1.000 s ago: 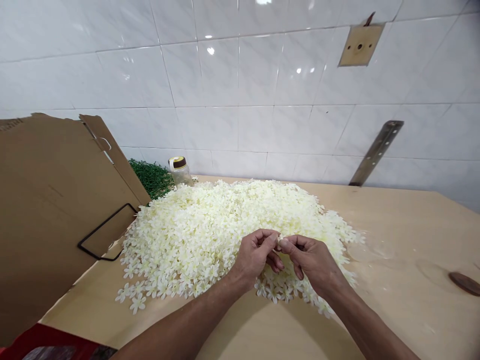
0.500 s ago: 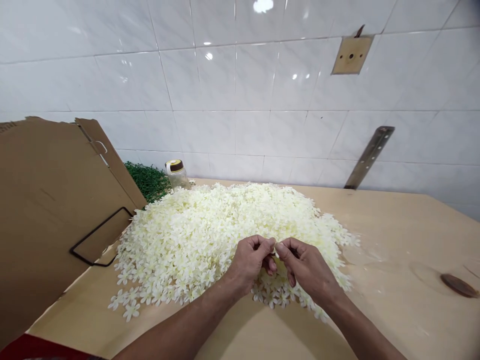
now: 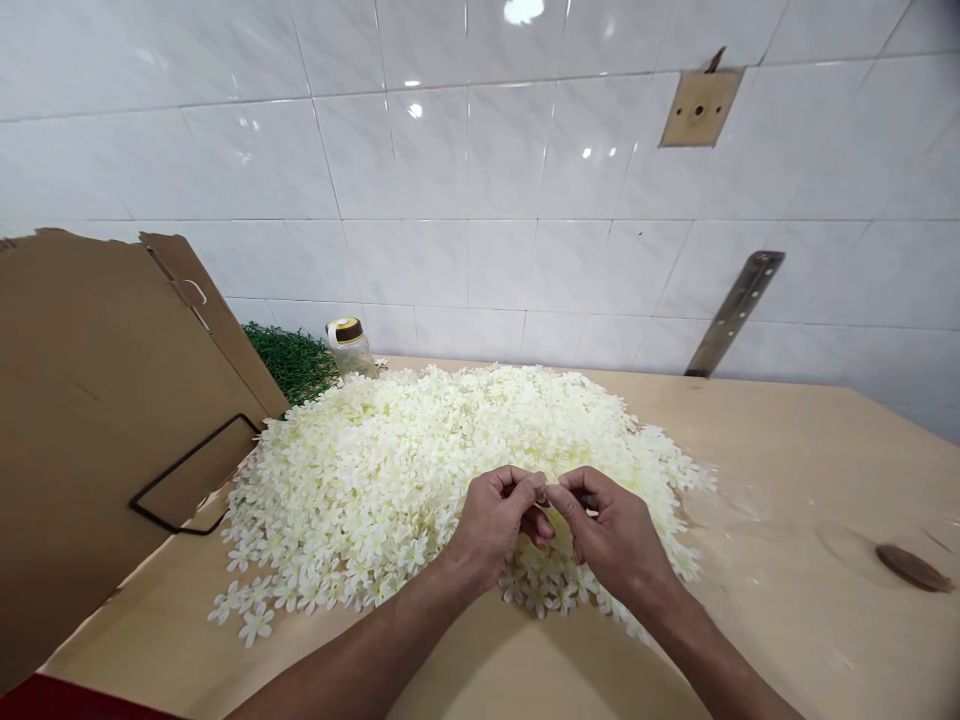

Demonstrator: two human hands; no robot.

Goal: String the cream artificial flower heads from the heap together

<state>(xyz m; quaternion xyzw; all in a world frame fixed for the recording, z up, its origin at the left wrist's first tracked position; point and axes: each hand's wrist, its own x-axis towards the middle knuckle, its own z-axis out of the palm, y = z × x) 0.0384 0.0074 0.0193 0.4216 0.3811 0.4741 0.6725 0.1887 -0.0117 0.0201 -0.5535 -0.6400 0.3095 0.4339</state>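
A broad heap of small cream-white artificial flowers (image 3: pixel 420 450) lies on the light wooden table (image 3: pixel 787 480). Over the heap's near right part, my left hand (image 3: pixel 502 525) and my right hand (image 3: pixel 611 525) meet at their fingertips. Both are closed in a pinch, thumb against forefinger. Whatever they hold between the tips is too small to make out. A few single flowers (image 3: pixel 257 625) lie loose at the heap's near left edge.
Cardboard (image 3: pixel 97 420) stands at the left with a black wire frame (image 3: pixel 180 470) by it. Behind are green artificial foliage (image 3: pixel 289 360) and a lidded jar (image 3: pixel 350 350). A metal bracket (image 3: pixel 739 310) leans at the tiled wall; a brown oval (image 3: pixel 911 567) is at the right.
The view has shifted slightly. My hands stay pinched together over the flowers, with only a small change in the fingers' position.
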